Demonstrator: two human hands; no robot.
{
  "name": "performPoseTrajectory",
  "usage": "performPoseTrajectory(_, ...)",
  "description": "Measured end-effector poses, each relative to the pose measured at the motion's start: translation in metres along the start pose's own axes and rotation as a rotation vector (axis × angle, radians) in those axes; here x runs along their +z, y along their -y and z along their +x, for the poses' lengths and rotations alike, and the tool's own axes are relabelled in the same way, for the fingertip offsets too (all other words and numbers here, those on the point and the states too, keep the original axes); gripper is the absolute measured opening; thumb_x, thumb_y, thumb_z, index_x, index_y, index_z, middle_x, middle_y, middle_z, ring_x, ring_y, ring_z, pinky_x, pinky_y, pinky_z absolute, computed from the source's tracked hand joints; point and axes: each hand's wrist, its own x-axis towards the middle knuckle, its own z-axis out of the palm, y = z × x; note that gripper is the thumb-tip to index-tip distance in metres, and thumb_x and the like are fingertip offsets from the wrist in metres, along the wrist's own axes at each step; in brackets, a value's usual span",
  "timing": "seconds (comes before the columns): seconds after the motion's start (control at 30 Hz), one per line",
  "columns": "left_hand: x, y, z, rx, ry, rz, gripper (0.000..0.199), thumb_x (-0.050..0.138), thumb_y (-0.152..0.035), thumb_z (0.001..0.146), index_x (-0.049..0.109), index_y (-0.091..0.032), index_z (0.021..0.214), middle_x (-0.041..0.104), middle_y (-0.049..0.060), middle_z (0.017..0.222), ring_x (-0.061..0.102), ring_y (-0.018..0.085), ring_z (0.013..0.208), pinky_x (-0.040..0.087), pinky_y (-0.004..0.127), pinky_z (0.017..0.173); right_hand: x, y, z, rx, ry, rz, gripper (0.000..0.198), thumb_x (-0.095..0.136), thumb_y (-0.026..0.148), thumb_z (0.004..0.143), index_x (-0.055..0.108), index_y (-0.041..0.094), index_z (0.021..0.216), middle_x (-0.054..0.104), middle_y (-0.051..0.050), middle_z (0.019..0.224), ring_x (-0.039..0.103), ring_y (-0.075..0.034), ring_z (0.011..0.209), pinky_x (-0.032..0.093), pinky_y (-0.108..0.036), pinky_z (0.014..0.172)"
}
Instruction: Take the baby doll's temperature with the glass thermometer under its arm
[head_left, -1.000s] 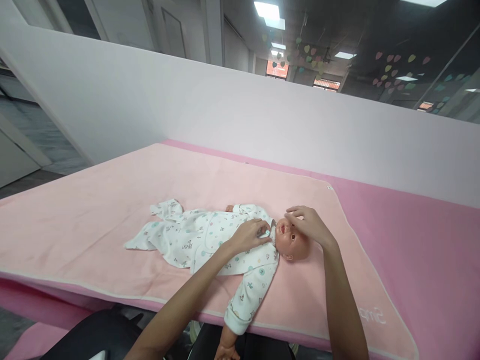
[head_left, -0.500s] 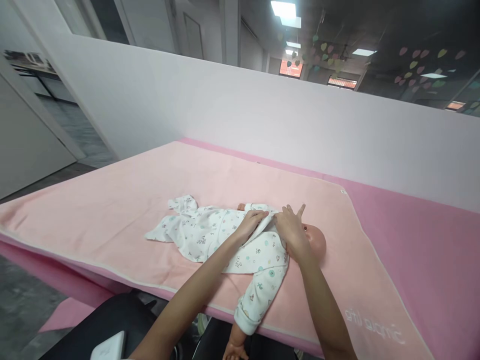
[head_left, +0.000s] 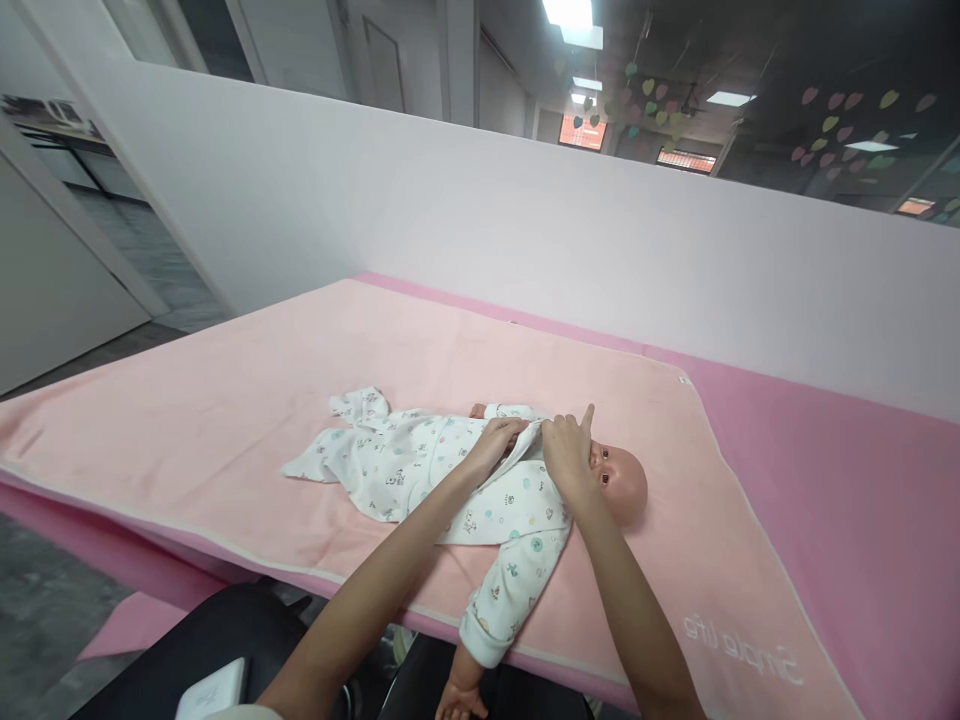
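A baby doll [head_left: 624, 484] lies on its back across the pink blanket, its head toward the right. It wears a white printed baby top [head_left: 517, 500] and matching trousers [head_left: 397, 465]. My left hand [head_left: 496, 446] is closed on the top's front edge at the chest, with the fingertips partly hidden. Close to the doll's chin, my right hand [head_left: 566, 450] pinches the same front edge near the neckline, one finger sticking up. Between the two hands the edge is lifted in a fold. One sleeved arm of the doll hangs over the table's near edge.
The pink blanket [head_left: 247, 400] with "Simple life" lettering covers the table over a darker pink cover [head_left: 862, 490]. A white wall panel [head_left: 525, 220] stands behind. Below the near edge are a dark seat or lap and a white device [head_left: 214, 690].
My right hand has shifted slightly left, uncovering more of the doll's face. My left hand keeps its place on the top's edge. The view has moved a little.
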Motion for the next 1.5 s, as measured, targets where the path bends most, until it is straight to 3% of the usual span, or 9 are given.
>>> performPoseTrajectory(0.23,-0.002,0.006,0.002,0.028,-0.009,0.089,0.034,0.050,-0.046,0.070,0.038,-0.017,0.055,0.033,-0.003,0.050,0.032,0.009,0.048,0.024,0.023,0.045,0.003,-0.002,0.001,-0.008,-0.005,-0.024,0.026,0.042,0.002,0.075,0.062,0.018,0.081,0.066,-0.009,0.081,0.059,-0.022,0.083,0.011,-0.050,0.102)
performPoseTrajectory(0.5,-0.002,0.005,0.001,0.076,-0.005,0.148,0.034,0.046,-0.045,0.074,0.044,-0.017,0.056,0.040,-0.002,0.052,0.037,0.011,0.053,0.029,0.024,0.049,-0.020,-0.016,-0.012,0.038,-0.018,0.051,0.030,0.036,0.000,0.076,0.061,0.018,0.075,0.065,-0.006,0.071,0.059,-0.018,0.072,0.018,-0.041,0.100)
performPoseTrajectory(0.73,0.004,0.000,-0.005,0.236,0.036,0.367,0.035,0.044,-0.040,0.078,0.041,-0.016,0.052,0.036,-0.004,0.052,0.034,0.010,0.054,0.027,0.024,0.053,-0.047,-0.039,-0.035,0.027,-0.225,0.433,0.028,0.036,0.017,0.083,0.063,0.022,0.080,0.066,-0.004,0.079,0.058,-0.020,0.084,0.018,-0.041,0.102)
performPoseTrajectory(0.9,0.006,0.000,-0.010,0.288,0.110,0.450,0.035,0.045,-0.041,0.080,0.051,-0.015,0.058,0.045,-0.003,0.055,0.039,0.010,0.055,0.030,0.023,0.055,-0.067,-0.048,-0.053,0.072,-0.467,0.622,0.025,0.040,0.025,0.083,0.065,0.023,0.080,0.067,-0.002,0.084,0.058,-0.020,0.083,0.030,-0.042,0.098)
performPoseTrajectory(1.1,0.008,0.001,-0.011,0.309,0.115,0.526,0.030,0.047,-0.039,0.079,0.056,-0.015,0.065,0.053,-0.001,0.061,0.044,0.011,0.057,0.033,0.023,0.056,-0.077,-0.052,-0.060,0.153,-0.687,0.944,0.019,0.052,0.031,0.078,0.068,0.021,0.082,0.068,-0.003,0.084,0.061,-0.019,0.084,0.046,-0.036,0.081)
performPoseTrajectory(1.27,0.009,0.001,-0.012,0.318,0.110,0.590,0.026,0.051,-0.039,0.077,0.053,-0.016,0.065,0.049,-0.003,0.059,0.042,0.010,0.056,0.031,0.023,0.055,-0.081,-0.049,-0.058,0.249,-0.723,1.264,0.019,0.060,0.034,0.073,0.069,0.019,0.082,0.069,-0.003,0.083,0.064,-0.018,0.081,0.051,-0.034,0.078)
performPoseTrajectory(1.5,0.009,0.001,-0.013,0.313,0.128,0.636,0.027,0.054,-0.038,0.073,0.044,-0.016,0.060,0.042,-0.005,0.056,0.038,0.009,0.054,0.029,0.022,0.053,-0.081,-0.047,-0.055,0.285,-0.758,1.424,0.020,0.066,0.036,0.069,0.071,0.020,0.080,0.070,-0.003,0.080,0.065,-0.018,0.075,0.052,-0.036,0.077)
